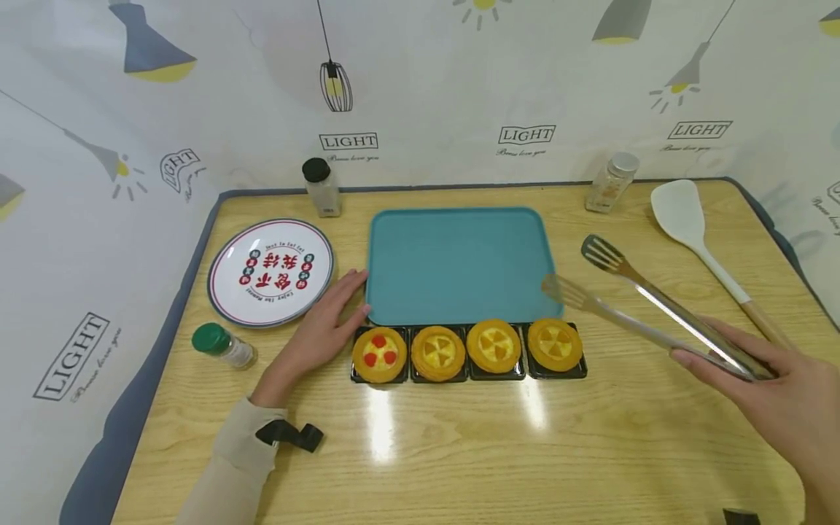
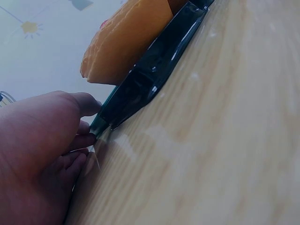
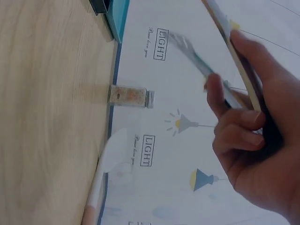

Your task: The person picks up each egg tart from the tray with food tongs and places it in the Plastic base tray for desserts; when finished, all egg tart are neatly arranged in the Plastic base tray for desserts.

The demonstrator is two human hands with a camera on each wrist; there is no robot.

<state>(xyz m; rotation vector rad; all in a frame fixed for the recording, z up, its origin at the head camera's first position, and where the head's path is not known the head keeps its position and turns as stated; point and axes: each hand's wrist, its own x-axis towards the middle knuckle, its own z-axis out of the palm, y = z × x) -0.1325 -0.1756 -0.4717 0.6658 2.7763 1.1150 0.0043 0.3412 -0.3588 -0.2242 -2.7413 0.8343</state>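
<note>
My left hand (image 1: pixel 324 321) rests at the left edge of a teal tray (image 1: pixel 459 266), its fingertips touching the rim, as the left wrist view also shows. A pair of metal tongs (image 1: pixel 682 313) is gripped by my right hand (image 1: pixel 768 379), its arms spread apart with nothing between them, raised over the table right of the tray. Several egg tarts sit in a row of black plastic trays (image 1: pixel 582 364) along the teal tray's near edge. The leftmost tart (image 1: pixel 379 355) bears red pieces; the others, like the rightmost tart (image 1: pixel 555 345), carry yellow wedges.
A round plate (image 1: pixel 315 251) with red lettering lies left of the tray. Beside it are a green-capped jar (image 1: pixel 226 347) and, at the back, a black-capped jar (image 1: pixel 322 188). A silver-capped jar (image 1: pixel 612 182) and a white spatula (image 1: pixel 682 215) lie toward the back right.
</note>
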